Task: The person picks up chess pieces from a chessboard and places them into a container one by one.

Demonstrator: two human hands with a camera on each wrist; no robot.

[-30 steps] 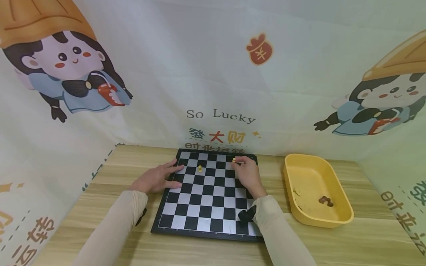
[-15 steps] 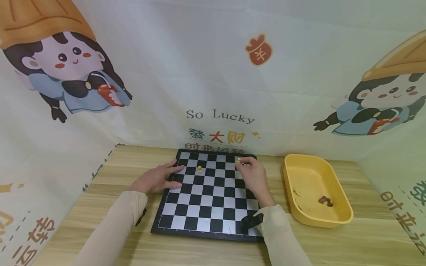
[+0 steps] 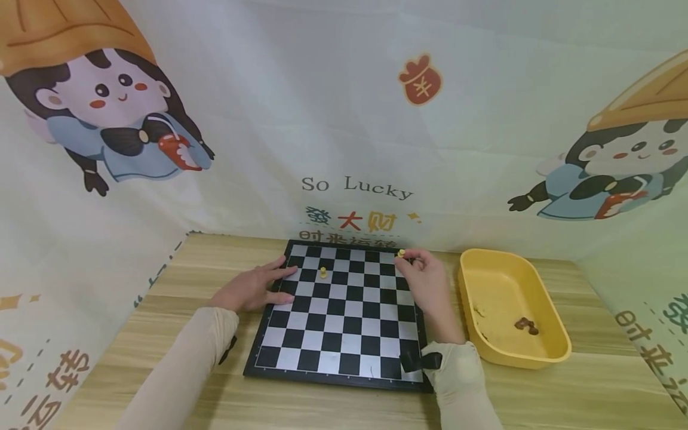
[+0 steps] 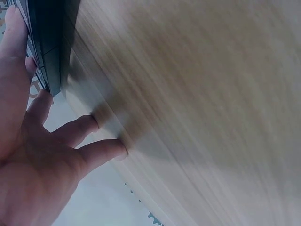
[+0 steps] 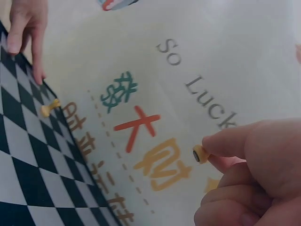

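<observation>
A black-and-white chessboard (image 3: 334, 307) lies on the wooden table. My right hand (image 3: 427, 280) pinches a small yellow chess piece (image 3: 401, 254) between thumb and fingers over the board's far right corner. In the right wrist view this chess piece (image 5: 201, 154) shows a dark base and hangs off the board surface. A second yellow chess piece (image 3: 323, 272) stands on the board near the left hand. My left hand (image 3: 254, 288) rests on the board's left edge, fingers spread. The left wrist view shows two fingertips of that hand (image 4: 47, 155) down at the tabletop.
Right of the board stands a yellow plastic tub (image 3: 502, 349) with a few small brown pieces (image 3: 526, 325) inside. A printed cloth (image 3: 344, 119) hangs close behind the board and round the table's sides.
My right hand has moved right with the pinched chess piece, from the far-row squares to the board's far right corner. The left hand and the standing chess piece have stayed put.
</observation>
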